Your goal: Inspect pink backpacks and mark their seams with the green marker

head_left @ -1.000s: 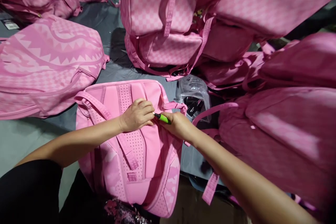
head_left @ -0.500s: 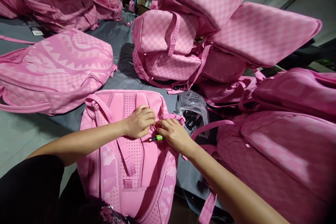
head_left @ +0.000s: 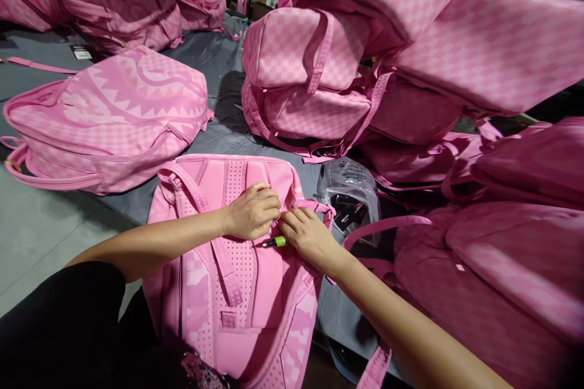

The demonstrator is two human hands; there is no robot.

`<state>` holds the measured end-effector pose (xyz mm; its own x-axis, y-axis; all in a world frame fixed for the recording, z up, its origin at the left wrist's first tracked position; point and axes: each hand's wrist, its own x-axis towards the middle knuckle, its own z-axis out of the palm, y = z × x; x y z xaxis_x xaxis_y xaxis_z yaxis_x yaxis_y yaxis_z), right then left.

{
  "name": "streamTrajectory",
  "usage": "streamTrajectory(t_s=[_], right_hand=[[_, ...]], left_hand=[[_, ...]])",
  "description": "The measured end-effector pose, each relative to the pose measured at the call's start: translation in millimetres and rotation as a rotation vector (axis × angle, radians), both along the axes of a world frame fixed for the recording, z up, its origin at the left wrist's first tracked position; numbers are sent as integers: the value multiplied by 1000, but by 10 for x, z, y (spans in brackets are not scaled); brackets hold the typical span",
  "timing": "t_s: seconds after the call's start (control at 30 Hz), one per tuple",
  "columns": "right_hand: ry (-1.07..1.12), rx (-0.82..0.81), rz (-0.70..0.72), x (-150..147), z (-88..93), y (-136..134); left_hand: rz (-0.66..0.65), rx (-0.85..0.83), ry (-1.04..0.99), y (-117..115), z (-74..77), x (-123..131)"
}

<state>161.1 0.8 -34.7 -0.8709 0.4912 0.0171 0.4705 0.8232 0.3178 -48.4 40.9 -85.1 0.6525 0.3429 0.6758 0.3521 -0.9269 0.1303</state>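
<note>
A pink backpack (head_left: 267, 285) lies with its padded back panel and straps facing up, right in front of me. My left hand (head_left: 254, 213) is closed, its fingertips pinching the backpack's back-panel fabric near the right side. Close against it, my right hand (head_left: 309, 234) bends its fingers at the same spot. A green and black marker pen (head_left: 276, 242) sticks out to the left from under my right palm, its pale tip bare. What exactly lies between the fingertips is hidden.
To the left rests another pink backpack (head_left: 137, 115) on the grey-covered table (head_left: 219, 97). Stacked pink bags (head_left: 314, 55) rise behind, with more backpacks (head_left: 511, 273) at the right. A clear plastic bag (head_left: 351, 188) holding dark items lies beside my right hand.
The whole view has shifted, so everything sits slightly farther right. Both hands keep nearly the same grip on the backpack, and the marker pen stays under my right hand.
</note>
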Motion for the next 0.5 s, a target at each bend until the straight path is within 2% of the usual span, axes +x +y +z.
streamTrajectory(t_s=[0.27, 0.33, 0.43, 0.5], right_hand=[[33, 61, -34, -9, -29, -28], [65, 85, -20, 39, -39, -35], [124, 149, -32, 84, -35, 7], [168, 197, -70, 23, -9, 134]], left_hand=[[-4, 12, 8, -12, 10, -22], [175, -13, -51, 30, 70, -79], [630, -153, -187, 157, 194, -190], [753, -219, -143, 249, 262, -254]])
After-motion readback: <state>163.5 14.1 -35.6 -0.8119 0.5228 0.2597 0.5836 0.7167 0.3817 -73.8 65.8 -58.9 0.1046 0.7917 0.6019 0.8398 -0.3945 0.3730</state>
